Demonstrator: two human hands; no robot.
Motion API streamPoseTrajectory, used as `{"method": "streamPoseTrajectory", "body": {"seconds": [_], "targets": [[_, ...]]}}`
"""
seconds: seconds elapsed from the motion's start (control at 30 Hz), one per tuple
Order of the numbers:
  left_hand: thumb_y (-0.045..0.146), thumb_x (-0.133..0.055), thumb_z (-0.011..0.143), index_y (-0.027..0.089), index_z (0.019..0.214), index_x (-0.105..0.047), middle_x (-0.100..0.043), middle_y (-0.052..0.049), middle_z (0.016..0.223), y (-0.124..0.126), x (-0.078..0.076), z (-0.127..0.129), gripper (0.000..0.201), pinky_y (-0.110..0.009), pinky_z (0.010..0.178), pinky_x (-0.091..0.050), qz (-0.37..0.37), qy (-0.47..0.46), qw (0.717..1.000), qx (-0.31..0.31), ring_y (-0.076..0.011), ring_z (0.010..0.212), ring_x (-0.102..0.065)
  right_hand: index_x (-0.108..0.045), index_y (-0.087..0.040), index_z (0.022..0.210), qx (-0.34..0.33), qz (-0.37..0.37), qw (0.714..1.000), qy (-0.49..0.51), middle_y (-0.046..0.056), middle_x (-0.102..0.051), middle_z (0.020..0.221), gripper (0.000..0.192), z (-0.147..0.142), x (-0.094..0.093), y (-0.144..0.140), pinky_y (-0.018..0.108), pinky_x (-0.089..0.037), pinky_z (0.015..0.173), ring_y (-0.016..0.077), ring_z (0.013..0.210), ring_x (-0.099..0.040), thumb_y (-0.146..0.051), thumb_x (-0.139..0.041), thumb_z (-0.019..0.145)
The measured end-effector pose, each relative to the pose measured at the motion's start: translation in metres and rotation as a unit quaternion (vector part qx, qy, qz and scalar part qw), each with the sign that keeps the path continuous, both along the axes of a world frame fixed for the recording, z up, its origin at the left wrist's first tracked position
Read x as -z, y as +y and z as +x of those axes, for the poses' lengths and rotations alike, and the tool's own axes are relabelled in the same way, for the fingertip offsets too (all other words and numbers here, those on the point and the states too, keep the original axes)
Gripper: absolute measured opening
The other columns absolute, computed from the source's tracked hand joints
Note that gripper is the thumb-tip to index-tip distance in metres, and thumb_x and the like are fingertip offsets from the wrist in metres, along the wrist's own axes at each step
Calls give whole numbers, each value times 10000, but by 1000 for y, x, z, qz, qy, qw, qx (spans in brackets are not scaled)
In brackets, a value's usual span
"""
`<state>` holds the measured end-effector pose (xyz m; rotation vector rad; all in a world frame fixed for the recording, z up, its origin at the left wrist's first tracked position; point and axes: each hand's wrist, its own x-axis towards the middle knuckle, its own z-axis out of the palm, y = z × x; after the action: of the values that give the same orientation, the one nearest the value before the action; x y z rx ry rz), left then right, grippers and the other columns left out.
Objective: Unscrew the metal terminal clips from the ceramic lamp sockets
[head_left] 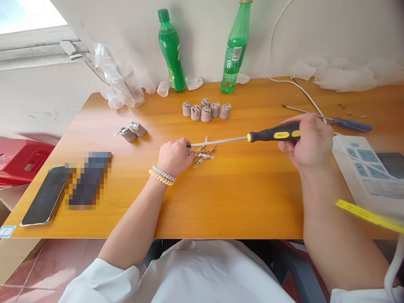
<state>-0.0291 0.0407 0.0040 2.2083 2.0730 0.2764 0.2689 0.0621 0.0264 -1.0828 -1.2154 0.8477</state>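
Note:
My right hand grips the black and yellow handle of a long screwdriver, held level over the wooden table. Its shaft points left and the tip meets my left hand. The fingers of my left hand are closed on a small part at that tip; the part itself is hidden. Right beside my left hand lies a small heap of metal clips. Several beige lamp sockets stand grouped farther back, and two sockets with clips fitted lie to the left.
Two green bottles stand at the wall. A blue-handled screwdriver and a white power strip lie at the right. A phone and a blurred dark object rest at the left front. A red stool stands beside the table.

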Motion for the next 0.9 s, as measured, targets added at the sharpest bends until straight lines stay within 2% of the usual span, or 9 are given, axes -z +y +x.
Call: {"method": "streamPoseTrajectory", "body": {"seconds": [0.07,0.17,0.33,0.4,0.47,0.63,0.7,0.77,0.9], "targets": [[290,-529,718,177,975,-683,-716,-78,773,1,1,0,320,-355,692,-501,5,2,1000,1,-273,774,-673,-646,-210,756,-26,1,1000,15,-16,-530,553,256,1,-2,0,260,-318,353,117,407,-476,-436,-742,680],[289,-500,736,171,962,-695,-714,-87,751,2,4,0,321,-351,663,-489,11,13,1000,13,-275,749,-673,-648,-223,834,-80,-12,995,55,-3,-585,684,304,3,-6,0,268,-366,387,150,525,-553,-357,-774,592],[322,-507,730,188,932,-714,-709,-82,712,2,4,0,319,-336,631,-468,5,21,999,43,-270,718,-669,-658,-161,688,-41,-20,999,-22,-19,-436,451,387,9,-10,2,263,-238,333,84,317,-343,-526,-598,802],[346,-513,731,197,900,-718,-705,-80,696,2,3,0,305,-327,613,-458,-9,24,998,57,-262,701,-663,-669,-180,748,-63,-5,998,-13,-14,-513,536,267,11,-11,2,272,-328,385,98,388,-436,-416,-763,665],[379,-514,738,202,858,-720,-701,-84,686,2,2,-1,297,-321,595,-447,-21,29,997,67,-257,688,-657,-663,-220,878,-115,-1,993,15,3,-604,681,396,12,-12,1,301,-415,457,147,514,-552,-352,-832,546],[376,-528,733,210,884,-729,-698,-91,690,4,4,-3,301,-323,588,-439,-31,30,997,66,-254,674,-649,-654,-182,776,-70,-22,997,-34,-1,-509,550,362,12,-10,1,262,-303,364,98,382,-417,-542,-611,782],[357,-535,727,211,903,-731,-700,-91,697,4,4,-3,301,-329,596,-445,-33,35,997,65,-260,679,-651,-653,-201,805,-67,-1,997,-47,7,-575,666,276,13,-10,1,268,-396,439,103,473,-490,-420,-751,668],[344,-544,719,210,901,-730,-702,-92,704,4,3,-3,293,-331,596,-449,-36,44,996,66,-266,685,-653,-640,-251,941,-117,-2,993,-25,13,-639,817,446,14,-10,1,296,-478,552,161,646,-597,-320,-817,537],[339,-552,712,206,881,-725,-702,-91,708,4,1,-3,276,-327,585,-447,-43,58,995,70,-262,681,-651,-672,-200,838,-74,-59,995,-38,21,-564,572,397,13,-9,2,258,-337,364,133,418,-490,-574,-549,787]]}}
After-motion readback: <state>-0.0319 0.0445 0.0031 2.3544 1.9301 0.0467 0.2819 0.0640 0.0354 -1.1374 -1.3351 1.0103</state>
